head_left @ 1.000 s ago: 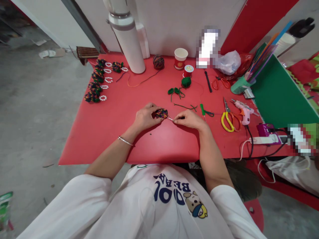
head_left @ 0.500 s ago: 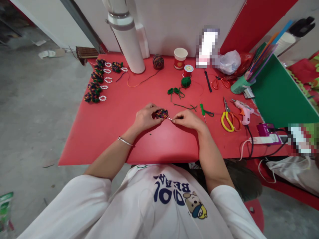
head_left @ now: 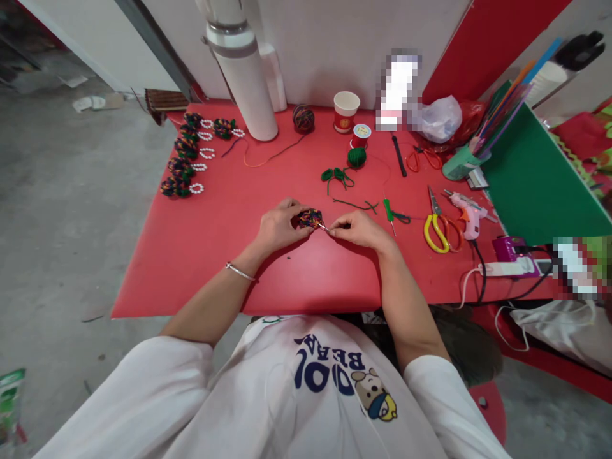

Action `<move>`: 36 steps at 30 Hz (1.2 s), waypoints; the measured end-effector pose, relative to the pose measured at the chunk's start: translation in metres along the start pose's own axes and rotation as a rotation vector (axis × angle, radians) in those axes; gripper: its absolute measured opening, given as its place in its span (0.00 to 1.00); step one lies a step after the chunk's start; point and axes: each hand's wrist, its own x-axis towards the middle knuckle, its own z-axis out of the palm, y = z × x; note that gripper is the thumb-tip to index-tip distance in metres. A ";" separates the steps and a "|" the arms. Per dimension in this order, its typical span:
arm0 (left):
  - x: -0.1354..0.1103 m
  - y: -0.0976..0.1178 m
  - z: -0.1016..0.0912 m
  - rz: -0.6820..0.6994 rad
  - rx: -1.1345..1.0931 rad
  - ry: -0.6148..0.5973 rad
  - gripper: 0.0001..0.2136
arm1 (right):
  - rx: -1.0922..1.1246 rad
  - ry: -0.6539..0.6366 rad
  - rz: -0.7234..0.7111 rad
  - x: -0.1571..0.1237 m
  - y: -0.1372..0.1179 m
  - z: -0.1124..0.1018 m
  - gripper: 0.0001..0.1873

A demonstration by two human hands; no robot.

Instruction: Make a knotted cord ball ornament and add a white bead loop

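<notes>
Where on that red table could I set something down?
The widest bare patch of the red table lies between the beaded yarn pieces and the left forearm. Another, with one dark speck, lies between that forearm and the right forearm. It is crowded right of the right hand: scissors, glue gun, green pen cup.

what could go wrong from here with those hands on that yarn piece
The thin tool in the right hand might slip and poke the left hand, close by on the yarn piece. The right wrist could brush the green-handled tool, which lies close to it.
</notes>
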 end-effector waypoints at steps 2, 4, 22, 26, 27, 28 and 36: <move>0.000 0.000 0.000 0.003 -0.007 0.002 0.23 | 0.004 0.003 -0.004 0.000 -0.001 0.000 0.10; 0.000 -0.001 0.000 0.005 -0.012 0.003 0.23 | 0.006 0.005 -0.003 0.000 -0.001 0.000 0.10; -0.001 -0.001 0.001 0.017 -0.005 -0.003 0.23 | -0.024 -0.002 -0.023 0.000 -0.002 0.001 0.10; -0.001 0.000 0.001 0.014 0.003 -0.006 0.22 | -0.027 0.011 -0.020 0.001 -0.001 0.004 0.09; -0.001 0.000 0.001 0.015 0.003 -0.009 0.22 | -0.025 0.013 -0.019 0.001 0.000 0.004 0.09; -0.001 0.000 0.001 0.015 0.003 -0.011 0.22 | -0.023 0.016 -0.021 0.001 0.000 0.005 0.09; 0.000 0.001 0.000 0.003 -0.023 -0.020 0.22 | -0.043 0.052 -0.048 0.003 0.003 0.008 0.08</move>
